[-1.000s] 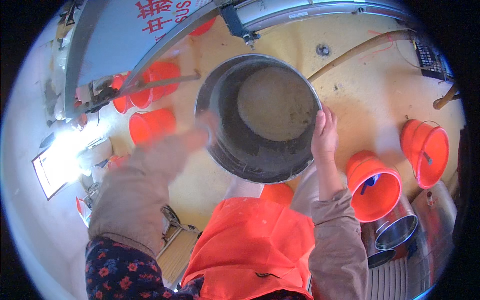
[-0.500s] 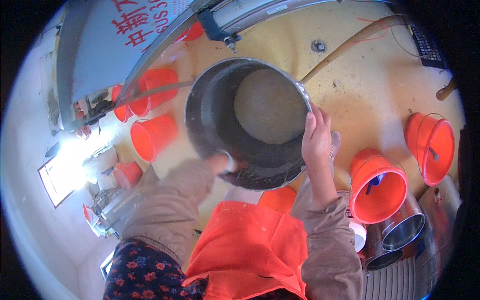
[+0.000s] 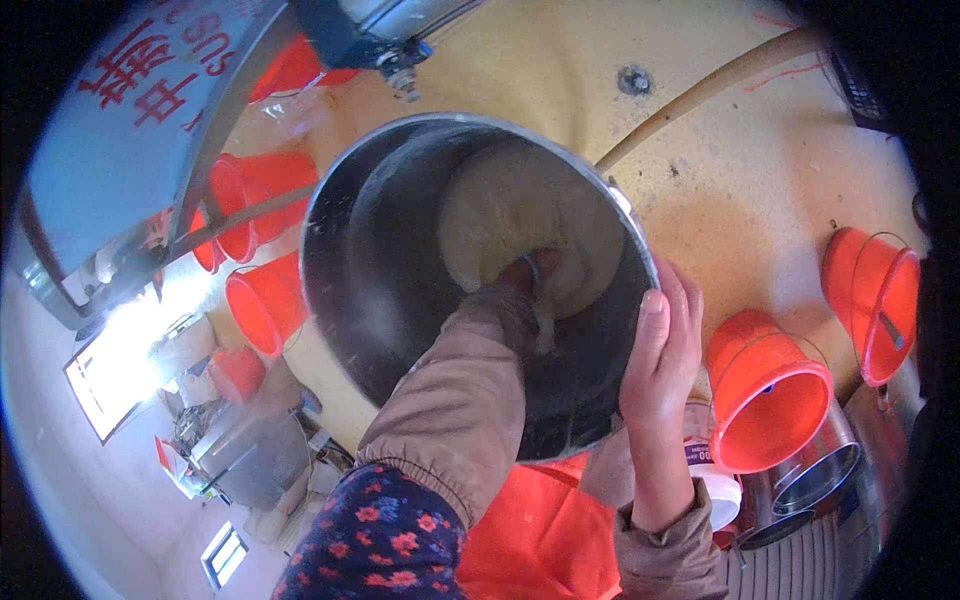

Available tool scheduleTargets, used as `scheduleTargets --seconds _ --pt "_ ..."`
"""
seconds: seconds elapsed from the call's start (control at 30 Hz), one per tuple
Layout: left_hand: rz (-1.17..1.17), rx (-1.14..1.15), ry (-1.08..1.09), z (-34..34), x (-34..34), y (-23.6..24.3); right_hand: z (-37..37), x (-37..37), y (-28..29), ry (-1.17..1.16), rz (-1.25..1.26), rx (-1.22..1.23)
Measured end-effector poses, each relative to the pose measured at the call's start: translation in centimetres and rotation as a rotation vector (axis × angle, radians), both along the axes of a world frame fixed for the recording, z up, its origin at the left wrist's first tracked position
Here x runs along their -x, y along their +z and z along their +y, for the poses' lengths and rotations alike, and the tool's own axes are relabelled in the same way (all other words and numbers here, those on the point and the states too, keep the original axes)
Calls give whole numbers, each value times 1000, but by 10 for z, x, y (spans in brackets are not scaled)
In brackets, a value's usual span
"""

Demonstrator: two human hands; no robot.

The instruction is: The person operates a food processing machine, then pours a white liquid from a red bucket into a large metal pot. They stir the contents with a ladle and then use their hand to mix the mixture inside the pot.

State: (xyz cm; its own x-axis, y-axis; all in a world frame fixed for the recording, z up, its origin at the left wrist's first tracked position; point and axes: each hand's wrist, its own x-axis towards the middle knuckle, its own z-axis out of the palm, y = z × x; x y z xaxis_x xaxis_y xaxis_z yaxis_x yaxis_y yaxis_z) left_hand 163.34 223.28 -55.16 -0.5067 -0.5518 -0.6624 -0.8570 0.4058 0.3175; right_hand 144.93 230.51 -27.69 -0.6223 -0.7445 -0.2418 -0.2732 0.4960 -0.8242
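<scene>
A large, deep metal pot (image 3: 370, 330) is tilted with its mouth toward me and cloudy, pale liquid (image 3: 480, 205) at its bottom. My right hand (image 3: 660, 365) grips the pot's right rim, thumb along the edge and fingers on the outside. Deep inside the pot, my left hand (image 3: 540, 268) reaches to the liquid. A pale, narrow band or edge shows against that hand; whether it is worn or held I cannot make out. Blur and the liquid hide the left fingers.
Orange-red buckets (image 3: 770, 410) stand to the right near shiny metal containers (image 3: 818, 475) and a white tub (image 3: 718, 495). More red buckets (image 3: 265, 305) stand at left. A large metal-sided machine (image 3: 130, 130) fills the upper left. A brown hose or pole (image 3: 710, 85) crosses the floor.
My left hand has moved from the pot's near-left inner wall down to the liquid at the bottom. My right hand keeps its grip on the rim. The pot appears nearer and larger.
</scene>
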Motion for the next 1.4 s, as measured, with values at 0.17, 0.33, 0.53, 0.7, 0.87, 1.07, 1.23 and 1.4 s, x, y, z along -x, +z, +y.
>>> scheduleTargets --seconds 0.17,0.33,0.53,0.7,0.87,1.07,1.23,1.4 --pt "823 -1132 1068 59 30 96 -6 -1 11 -23 -32 -57" --pt "317 -879 227 67 3 231 -7 0 21 -1 69 -94" --pt "-543 -25 -654 -98 -150 205 -5 1 24 -8 62 -113" --pt "-104 -160 311 -44 -177 156 -2 1 18 9 75 -95" --pt "-33 -775 288 101 -28 175 -4 3 17 -24 29 -105" --pt "-73 -585 -129 48 -31 227 -2 1 16 -20 54 -101" --pt "-166 64 -414 -109 -131 237 -2 0 15 2 95 -87" --pt "-470 -214 -75 6 -53 204 -6 1 15 9 113 -68"
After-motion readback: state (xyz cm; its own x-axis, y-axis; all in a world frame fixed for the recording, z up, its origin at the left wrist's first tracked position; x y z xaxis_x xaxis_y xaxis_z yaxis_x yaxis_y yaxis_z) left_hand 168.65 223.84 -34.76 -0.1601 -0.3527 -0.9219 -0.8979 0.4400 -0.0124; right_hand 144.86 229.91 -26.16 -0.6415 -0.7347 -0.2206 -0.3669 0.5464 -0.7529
